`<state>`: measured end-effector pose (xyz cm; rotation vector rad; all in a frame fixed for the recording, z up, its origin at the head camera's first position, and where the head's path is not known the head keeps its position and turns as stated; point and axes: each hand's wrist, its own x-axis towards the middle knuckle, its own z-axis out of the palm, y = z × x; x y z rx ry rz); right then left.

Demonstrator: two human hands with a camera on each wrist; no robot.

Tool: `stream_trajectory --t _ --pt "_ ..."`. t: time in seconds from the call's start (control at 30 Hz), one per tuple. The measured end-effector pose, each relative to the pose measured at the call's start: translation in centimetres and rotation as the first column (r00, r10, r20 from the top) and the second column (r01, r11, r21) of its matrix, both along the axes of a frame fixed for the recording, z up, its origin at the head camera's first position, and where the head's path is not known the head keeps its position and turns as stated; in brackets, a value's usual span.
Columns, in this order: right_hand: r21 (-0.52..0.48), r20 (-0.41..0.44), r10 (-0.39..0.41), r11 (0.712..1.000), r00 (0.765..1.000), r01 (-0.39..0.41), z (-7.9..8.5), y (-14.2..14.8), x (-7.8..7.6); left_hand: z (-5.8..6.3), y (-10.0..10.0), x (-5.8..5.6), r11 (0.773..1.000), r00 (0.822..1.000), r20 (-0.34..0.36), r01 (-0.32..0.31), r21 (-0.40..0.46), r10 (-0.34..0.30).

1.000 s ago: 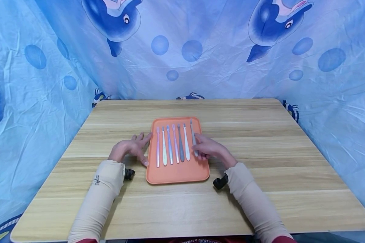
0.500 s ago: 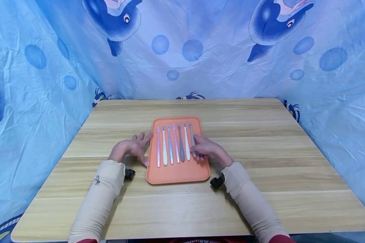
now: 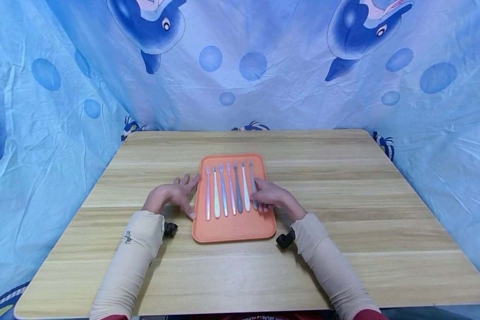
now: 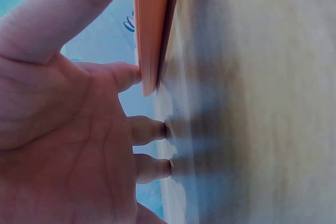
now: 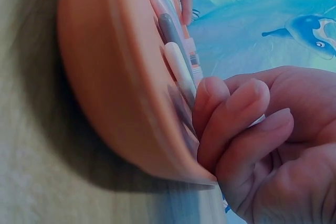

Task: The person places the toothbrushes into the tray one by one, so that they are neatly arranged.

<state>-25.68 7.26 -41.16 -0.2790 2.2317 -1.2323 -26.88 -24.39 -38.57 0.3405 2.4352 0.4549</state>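
Note:
On an orange tray [image 3: 234,231] several toothbrushes lie side by side, heads pointing to the far end. From the left come a pink toothbrush [image 3: 208,195], a pale green-white one, a blue one, another pink one, a dark grey one and a white toothbrush [image 3: 246,191]. The last in the row, a grey toothbrush [image 3: 252,174], is pinched by my right hand [image 3: 274,194], whose other fingers are curled in the right wrist view. My left hand [image 3: 172,195] has its fingers spread, with thumb and index finger touching the tray's left rim.
The tray rests on a wooden table [image 3: 368,186] with light and brown grain. Behind and beside the table hangs a blue curtain [image 3: 296,98] with dolphins. Black wrist cameras sit below both hands, near the tray's sides.
My right hand has drawn the grey toothbrush slightly toward me, so its head lies nearly level with the white one's. My left hand has stayed at the tray's left rim.

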Motion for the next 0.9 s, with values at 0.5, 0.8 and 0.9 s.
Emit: stream_trajectory --t 0.5,0.8,0.9 --pt "-0.031 -0.029 0.015 0.999 0.999 -0.016 0.3 0.6 0.3 0.1 0.0 -0.1 1.000 1.000 -0.004 -0.013 -0.015 0.012" --pt "-0.002 -0.006 -0.010 1.000 1.000 0.010 1.1 0.9 0.6 -0.1 0.0 -0.1 1.000 1.000 -0.005 -0.018 -0.018 0.018" --pt "-0.001 -0.013 -0.013 1.000 1.000 0.013 1.4 1.0 0.7 -0.1 0.0 0.0 1.000 1.000 -0.006 -0.021 -0.017 0.020"
